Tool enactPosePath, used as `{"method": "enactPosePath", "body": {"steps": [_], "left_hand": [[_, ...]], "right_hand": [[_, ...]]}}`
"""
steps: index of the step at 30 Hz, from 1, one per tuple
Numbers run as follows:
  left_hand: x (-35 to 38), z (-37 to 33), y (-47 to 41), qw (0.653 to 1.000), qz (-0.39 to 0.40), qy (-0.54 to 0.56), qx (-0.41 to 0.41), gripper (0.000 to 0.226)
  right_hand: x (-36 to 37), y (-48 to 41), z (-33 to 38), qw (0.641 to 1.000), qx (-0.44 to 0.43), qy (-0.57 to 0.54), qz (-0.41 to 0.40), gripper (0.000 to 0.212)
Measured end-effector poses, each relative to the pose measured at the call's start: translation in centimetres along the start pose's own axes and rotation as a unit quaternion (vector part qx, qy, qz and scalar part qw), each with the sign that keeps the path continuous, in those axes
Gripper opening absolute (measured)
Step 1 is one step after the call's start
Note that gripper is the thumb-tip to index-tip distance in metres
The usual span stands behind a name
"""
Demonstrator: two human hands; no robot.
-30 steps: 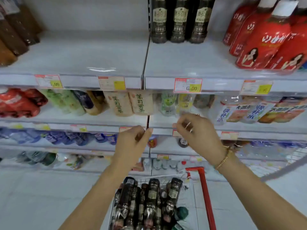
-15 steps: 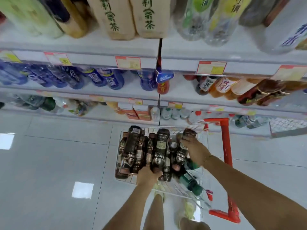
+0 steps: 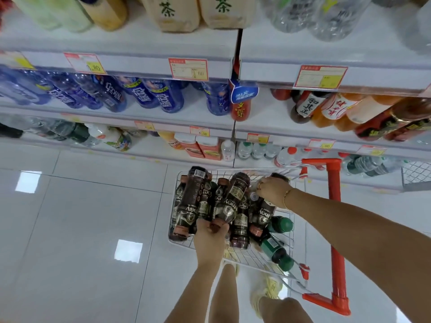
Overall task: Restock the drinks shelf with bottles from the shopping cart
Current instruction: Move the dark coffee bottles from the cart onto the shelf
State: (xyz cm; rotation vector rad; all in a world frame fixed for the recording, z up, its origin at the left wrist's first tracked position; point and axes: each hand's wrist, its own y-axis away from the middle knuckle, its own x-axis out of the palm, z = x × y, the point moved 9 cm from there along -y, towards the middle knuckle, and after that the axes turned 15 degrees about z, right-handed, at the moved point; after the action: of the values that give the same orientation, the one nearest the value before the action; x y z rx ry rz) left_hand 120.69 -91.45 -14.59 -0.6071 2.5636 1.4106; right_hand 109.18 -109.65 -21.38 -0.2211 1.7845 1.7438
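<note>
A wire shopping cart [image 3: 291,229] with a red handle stands on the floor in front of the shelves. Several dark coffee bottles [image 3: 193,201] with brown caps lie piled in it. My left hand [image 3: 210,238] is closed around the capped neck of one dark coffee bottle [image 3: 231,201] in the middle of the pile. My right hand [image 3: 271,190] grips the base of another dark bottle [image 3: 263,213] at the cart's far right. Two green-capped bottles [image 3: 277,250] lie at the cart's near right.
The drinks shelves [image 3: 116,64] run across the top, stocked with blue bottles [image 3: 149,94], tea cartons, red and orange drinks. Price tags [image 3: 188,69] line the shelf edges. A glossy white tile floor [image 3: 70,229] lies to the left. My legs and a yellow shoe [image 3: 268,290] are below the cart.
My view dropped from the upper shelves to the cart. Both hands came down from the shelf edge into the cart and closed on bottles.
</note>
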Motion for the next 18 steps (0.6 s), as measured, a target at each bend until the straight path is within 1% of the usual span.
{"method": "enactPosePath", "body": {"steps": [2,5,7,9,11,14,18], "left_hand": [[-1.3,-2.5,0.8,0.998,-0.019,-0.05,0.041,0.031],[-3.2,-7.0,2.8,0.983,-0.026,-0.154,0.096,0.031],[-4.3,-9.9,4.7,0.968,-0.022,-0.213,0.132,0.03],[-5.3,-12.3,6.7,0.953,-0.015,-0.253,0.166,0.03],[-6.2,-14.7,8.9,0.941,-0.008,-0.272,0.199,0.031],[-7.7,-19.1,12.9,0.919,-0.015,-0.281,0.276,0.034],[-10.9,-25.3,20.0,0.889,-0.06,-0.234,0.39,0.041]], "right_hand": [[-0.7,1.9,0.1,1.0,0.004,-0.007,-0.017,0.039],[-2.3,6.5,-0.8,0.997,0.034,-0.054,-0.052,0.039],[-3.7,10.0,-1.8,0.988,0.056,-0.109,-0.092,0.041],[-5.5,14.1,-2.6,0.969,0.065,-0.185,-0.147,0.042],[-7.6,18.7,-3.1,0.938,0.067,-0.265,-0.214,0.049],[-10.7,25.7,-3.7,0.884,0.07,-0.346,-0.306,0.062],[-14.6,36.0,-3.8,0.788,0.037,-0.418,-0.451,0.064]]}}
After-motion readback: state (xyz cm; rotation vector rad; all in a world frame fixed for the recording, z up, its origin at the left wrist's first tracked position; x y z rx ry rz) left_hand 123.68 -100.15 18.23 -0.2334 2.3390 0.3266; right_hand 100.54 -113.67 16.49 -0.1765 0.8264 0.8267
